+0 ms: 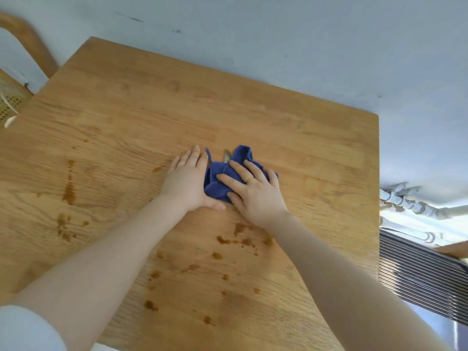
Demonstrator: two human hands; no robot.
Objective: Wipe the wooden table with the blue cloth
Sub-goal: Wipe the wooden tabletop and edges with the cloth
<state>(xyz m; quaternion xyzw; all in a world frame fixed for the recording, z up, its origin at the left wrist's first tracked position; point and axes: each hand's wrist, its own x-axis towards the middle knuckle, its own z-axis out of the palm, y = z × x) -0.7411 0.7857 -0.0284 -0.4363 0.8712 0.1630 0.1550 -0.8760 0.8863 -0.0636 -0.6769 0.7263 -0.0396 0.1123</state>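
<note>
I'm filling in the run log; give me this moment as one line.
phase: wiping | right hand: flat on blue cloth | left hand: flat on wooden table beside cloth | brown stains: remain

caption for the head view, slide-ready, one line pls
Right hand presses a bunched blue cloth on the stained wooden table; left hand rests flat beside it.

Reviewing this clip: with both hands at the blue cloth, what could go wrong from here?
The blue cloth is bunched, so a pass may smear the brown stains near the person rather than lift them. The right hand only presses flat on it, without a grip, so it could slip. The left hand rests beside it.
</note>
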